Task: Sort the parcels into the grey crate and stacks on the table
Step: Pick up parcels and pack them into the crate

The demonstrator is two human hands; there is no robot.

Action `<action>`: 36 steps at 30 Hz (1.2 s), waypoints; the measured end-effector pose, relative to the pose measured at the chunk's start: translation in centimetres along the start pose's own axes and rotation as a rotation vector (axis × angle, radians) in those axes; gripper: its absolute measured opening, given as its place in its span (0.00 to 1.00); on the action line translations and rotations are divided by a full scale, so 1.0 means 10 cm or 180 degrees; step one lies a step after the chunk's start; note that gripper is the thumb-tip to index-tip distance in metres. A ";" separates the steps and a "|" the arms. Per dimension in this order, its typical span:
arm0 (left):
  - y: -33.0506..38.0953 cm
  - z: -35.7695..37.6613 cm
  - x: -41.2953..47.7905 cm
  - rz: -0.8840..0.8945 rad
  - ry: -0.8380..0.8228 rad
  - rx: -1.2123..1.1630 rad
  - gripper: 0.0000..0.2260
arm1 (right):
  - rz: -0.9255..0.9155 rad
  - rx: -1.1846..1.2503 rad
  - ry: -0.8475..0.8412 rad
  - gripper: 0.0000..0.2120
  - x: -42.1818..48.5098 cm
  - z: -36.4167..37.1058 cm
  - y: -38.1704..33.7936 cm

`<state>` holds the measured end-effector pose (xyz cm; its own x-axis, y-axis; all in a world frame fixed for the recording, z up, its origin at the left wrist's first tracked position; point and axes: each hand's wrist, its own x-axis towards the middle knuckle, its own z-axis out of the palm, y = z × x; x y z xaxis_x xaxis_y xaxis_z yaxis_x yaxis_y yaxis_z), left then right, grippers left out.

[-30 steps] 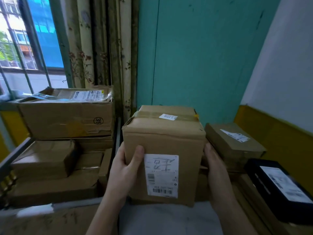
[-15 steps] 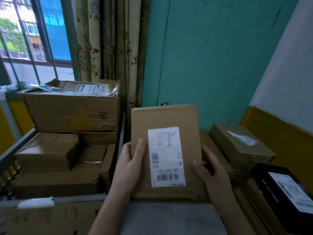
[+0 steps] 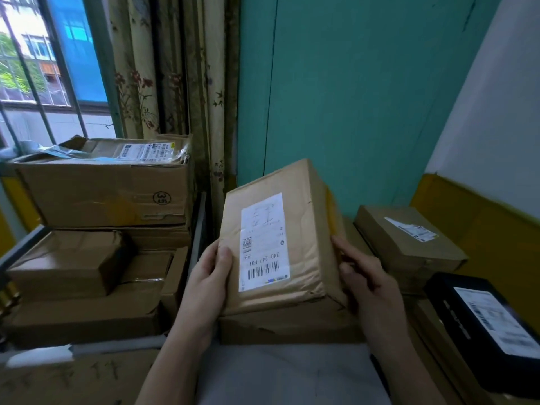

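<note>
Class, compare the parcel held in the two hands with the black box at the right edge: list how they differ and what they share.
Colour: the held parcel is brown cardboard, while the black box is black.
Pose: the held parcel stands tilted on end, held between the left hand and the right hand. The black box lies flat, with no hand on it.
Shared: each carries a white printed label.

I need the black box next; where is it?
Head view: the black box lies at the lower right, right of the right hand, just nearer than a brown parcel.
</note>
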<state>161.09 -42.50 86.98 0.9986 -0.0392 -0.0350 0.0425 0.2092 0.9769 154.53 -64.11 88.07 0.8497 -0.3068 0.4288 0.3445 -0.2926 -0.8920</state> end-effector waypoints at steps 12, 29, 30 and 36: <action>-0.05 -0.03 -0.01 0.0408 0.0121 0.0722 0.17 | 0.1549 0.0381 -0.0076 0.53 0.08 -0.03 0.00; 0.02 -0.03 -0.06 -0.0629 -0.0563 0.0305 0.28 | 0.0593 0.0312 -0.0004 0.22 0.05 0.02 -0.04; 0.03 -0.03 -0.05 -0.0701 -0.0527 0.0217 0.23 | 0.0540 0.0232 -0.0058 0.23 0.03 0.03 -0.04; 0.05 -0.06 -0.02 -0.0909 -0.0459 0.0150 0.09 | 0.0058 -0.0455 -0.0276 0.31 -0.05 0.05 -0.08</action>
<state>160.92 -41.85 87.35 0.9317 -0.2285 -0.2822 0.3155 0.1246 0.9407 154.00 -63.27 88.55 0.8886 -0.2358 0.3934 0.2738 -0.4153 -0.8675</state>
